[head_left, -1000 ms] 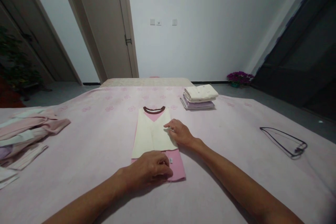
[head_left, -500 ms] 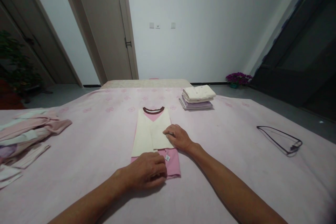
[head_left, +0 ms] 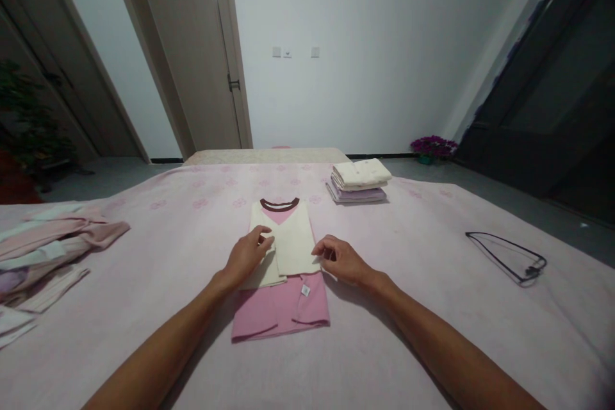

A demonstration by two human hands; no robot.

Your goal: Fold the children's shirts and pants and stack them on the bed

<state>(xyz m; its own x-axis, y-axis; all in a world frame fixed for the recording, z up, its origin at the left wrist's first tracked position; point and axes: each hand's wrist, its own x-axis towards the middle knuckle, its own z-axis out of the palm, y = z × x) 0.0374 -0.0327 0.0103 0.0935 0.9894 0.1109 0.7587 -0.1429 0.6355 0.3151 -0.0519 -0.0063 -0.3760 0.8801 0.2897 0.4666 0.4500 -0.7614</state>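
A shirt (head_left: 295, 243) lies folded on the bed, with a pink body, cream sleeve panels laid across it and a dark maroon neckband at the far end. Its pink lower part (head_left: 307, 307) spreads toward me, with a small white label on it. My left hand (head_left: 247, 253) rests over the left cream panel, fingers bent and a little apart. At the shirt's right edge is my right hand (head_left: 343, 259), its fingers curved and thumb slightly apart, the fingertips touching or just above the cloth.
A stack of folded clothes (head_left: 360, 180) sits at the far right of the shirt. To the left lies a loose heap of clothes (head_left: 62, 237). A black wire hanger-like frame (head_left: 509, 256) rests on the pink floral bedsheet (head_left: 408, 346) at right.
My left hand has moved forward from the pink lower part to the left cream panel, uncovering the hem. My right hand has shifted slightly right, to the shirt's edge.
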